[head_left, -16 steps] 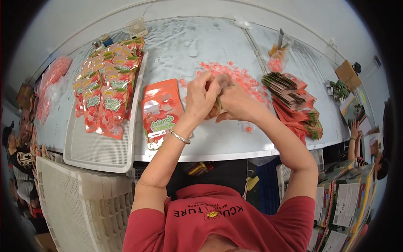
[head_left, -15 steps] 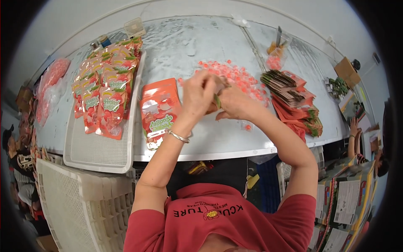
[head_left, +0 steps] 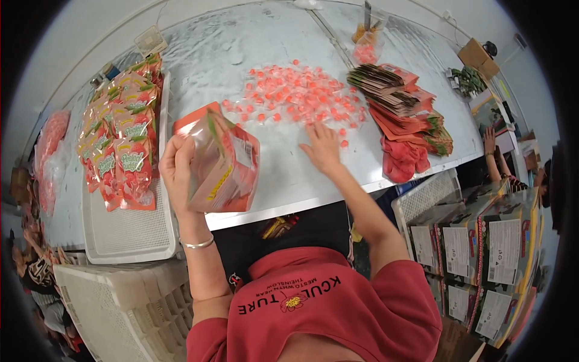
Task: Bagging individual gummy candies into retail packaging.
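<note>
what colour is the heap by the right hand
Mostly coral pink; the heap shows best in the head view.

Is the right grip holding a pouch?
No, the left grip holds a pouch, while the right grip is at the near edge of the pile of small pink pieces.

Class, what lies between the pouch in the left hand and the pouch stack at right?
The head view shows loose pink pieces, with the right hand at their near edge.

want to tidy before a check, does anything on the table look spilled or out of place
Slightly: a few sweets lie apart from the main pile on the table, and a crumpled red cloth sits by the front edge, looking odd beside the layered pouches. Nothing looks clearly damaged.
</note>
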{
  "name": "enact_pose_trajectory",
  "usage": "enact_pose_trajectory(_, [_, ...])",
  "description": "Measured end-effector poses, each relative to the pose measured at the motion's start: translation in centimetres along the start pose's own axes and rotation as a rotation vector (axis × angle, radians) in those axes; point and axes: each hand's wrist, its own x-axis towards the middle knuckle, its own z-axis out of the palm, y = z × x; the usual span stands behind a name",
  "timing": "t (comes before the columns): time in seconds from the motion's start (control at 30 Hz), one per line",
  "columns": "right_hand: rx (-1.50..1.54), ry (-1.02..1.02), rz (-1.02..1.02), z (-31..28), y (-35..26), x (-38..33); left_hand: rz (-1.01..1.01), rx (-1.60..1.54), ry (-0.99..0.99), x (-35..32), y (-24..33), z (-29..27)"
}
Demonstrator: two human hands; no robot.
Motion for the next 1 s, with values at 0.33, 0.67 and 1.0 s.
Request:
enact_pose_trajectory(0.33, [0.306,0.25,0.085,-2.3,2.1,-3.3,-0.034,-0.11,0.065,-1.4,0.5,-2.3])
enact_pose_trajectory(0.67, [0.786,-0.245,0.267,-2.2,0.3,2.6,-0.065,-0.16,0.04,-2.7,1.6,-2.4])
enact_pose_trajectory(1.0, [0.382,-0.179,-0.226,-4.1,-1.1,2.8,-0.057,-0.16,0.172,-2.9,2.4,-1.9])
